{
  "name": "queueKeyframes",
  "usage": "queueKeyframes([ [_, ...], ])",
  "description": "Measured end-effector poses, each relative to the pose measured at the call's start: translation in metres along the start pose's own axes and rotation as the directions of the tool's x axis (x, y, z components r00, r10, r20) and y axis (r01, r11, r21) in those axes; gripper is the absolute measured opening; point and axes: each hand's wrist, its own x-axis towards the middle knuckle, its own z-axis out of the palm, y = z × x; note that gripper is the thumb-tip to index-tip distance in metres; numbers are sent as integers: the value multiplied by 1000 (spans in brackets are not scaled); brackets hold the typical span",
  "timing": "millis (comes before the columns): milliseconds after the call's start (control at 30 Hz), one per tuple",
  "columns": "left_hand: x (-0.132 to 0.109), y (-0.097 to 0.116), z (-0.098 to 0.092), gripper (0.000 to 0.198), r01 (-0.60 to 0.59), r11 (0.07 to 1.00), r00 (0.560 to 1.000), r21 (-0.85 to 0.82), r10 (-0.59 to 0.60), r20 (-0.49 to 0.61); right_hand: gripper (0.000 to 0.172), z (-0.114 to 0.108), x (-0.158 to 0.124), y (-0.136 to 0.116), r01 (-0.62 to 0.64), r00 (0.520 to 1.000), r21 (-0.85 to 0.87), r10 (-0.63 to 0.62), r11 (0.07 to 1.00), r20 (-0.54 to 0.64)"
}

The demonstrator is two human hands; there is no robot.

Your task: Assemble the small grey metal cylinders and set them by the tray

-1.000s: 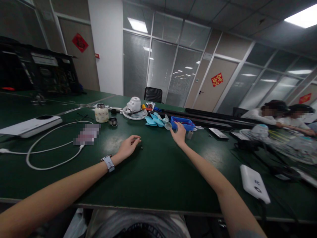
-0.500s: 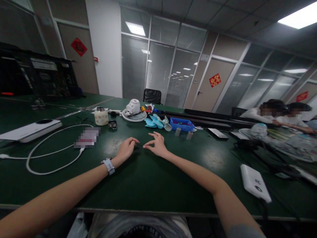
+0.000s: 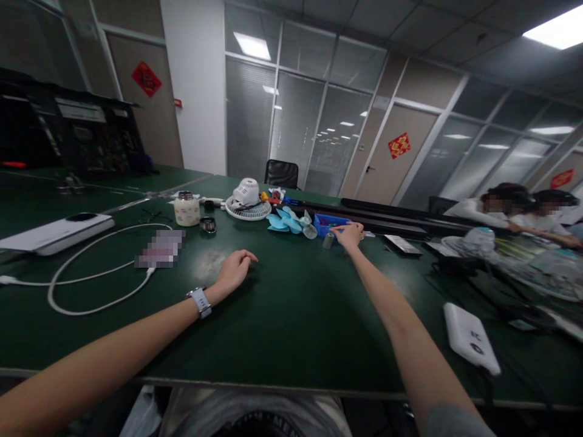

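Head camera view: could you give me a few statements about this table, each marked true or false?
1. A watch is worn on the left arm. True.
2. The left hand holds the cream-coloured bottle. False: the bottle stands apart from that hand.
3. The right hand is nearer the blue tray than the left hand is. True.
4. The white fan part lies right of the blue tray. False: it lies to the left.
5. A grey cylinder stands in front of the blue tray. True.
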Motion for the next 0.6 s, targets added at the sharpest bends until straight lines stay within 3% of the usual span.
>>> queueKeyframes([
  [333, -1, 3, -1, 30, 25, 1000, 999, 16, -26, 20, 30, 9, -1, 3, -3, 997, -129, 12, 992, 73],
  [600, 0, 0, -1, 31, 20, 1000, 999, 6, -20, 38, 47, 2, -5, 6, 104, 988, -121, -117, 987, -102],
])
